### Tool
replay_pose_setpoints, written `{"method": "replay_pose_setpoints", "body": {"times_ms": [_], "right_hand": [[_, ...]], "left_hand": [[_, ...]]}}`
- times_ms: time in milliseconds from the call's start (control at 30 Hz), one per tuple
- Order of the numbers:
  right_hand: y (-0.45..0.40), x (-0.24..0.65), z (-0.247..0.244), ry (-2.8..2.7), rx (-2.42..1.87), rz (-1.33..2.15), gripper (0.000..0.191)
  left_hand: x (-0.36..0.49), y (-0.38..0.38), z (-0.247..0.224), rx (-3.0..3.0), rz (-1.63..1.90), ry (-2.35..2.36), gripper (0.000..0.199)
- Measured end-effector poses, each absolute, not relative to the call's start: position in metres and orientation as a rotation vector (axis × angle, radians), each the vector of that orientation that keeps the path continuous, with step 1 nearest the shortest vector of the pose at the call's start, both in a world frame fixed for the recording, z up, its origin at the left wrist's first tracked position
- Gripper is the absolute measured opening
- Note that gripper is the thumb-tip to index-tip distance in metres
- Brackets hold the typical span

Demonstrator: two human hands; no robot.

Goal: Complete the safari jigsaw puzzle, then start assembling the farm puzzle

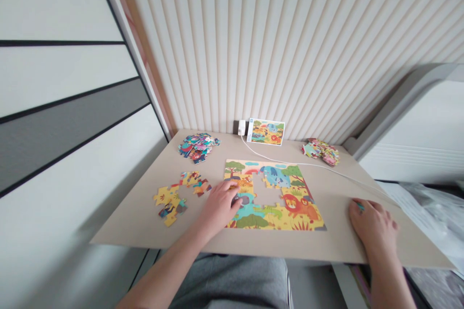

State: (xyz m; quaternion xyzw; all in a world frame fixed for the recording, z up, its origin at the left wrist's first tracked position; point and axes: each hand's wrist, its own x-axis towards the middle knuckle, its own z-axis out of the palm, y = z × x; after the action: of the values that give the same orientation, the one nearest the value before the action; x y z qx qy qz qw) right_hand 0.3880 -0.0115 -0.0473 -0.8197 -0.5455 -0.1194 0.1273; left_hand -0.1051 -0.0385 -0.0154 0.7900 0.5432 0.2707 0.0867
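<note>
A jigsaw puzzle (299,210) with lions, elephants and a hippo lies on the table in front of me, a gap at its middle showing the tabletop. My left hand (222,203) rests on its left edge, thumb and fingers apart, covering part of the picture. Over at the right of the table, my right hand (375,224) is curled palm down. A small teal puzzle piece (360,206) shows between its thumb and forefinger; the rest is hidden. Loose yellow pieces (168,200), some overlapping or close together, lie left of my left hand.
A heap of dark, colourful pieces (197,146) sits at the back left, another heap (322,151) at the back right. The reference picture card (266,132) leans on the ribbed wall. From a white charger (241,128), a cable (290,161) runs across the table behind the puzzle.
</note>
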Motion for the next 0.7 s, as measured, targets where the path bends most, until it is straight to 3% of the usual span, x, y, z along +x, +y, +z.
{"method": "replay_pose_setpoints", "body": {"times_ms": [300,700], "right_hand": [[-0.012,0.385,-0.044,-1.573,-2.410,-0.327,0.049],[-0.011,0.386,-0.046,-1.565,-2.410,-0.328,0.046]], "left_hand": [[-0.096,-0.051,-0.010,2.549,0.816,1.431,0.040],[-0.092,-0.058,-0.004,2.639,0.746,1.327,0.034]]}}
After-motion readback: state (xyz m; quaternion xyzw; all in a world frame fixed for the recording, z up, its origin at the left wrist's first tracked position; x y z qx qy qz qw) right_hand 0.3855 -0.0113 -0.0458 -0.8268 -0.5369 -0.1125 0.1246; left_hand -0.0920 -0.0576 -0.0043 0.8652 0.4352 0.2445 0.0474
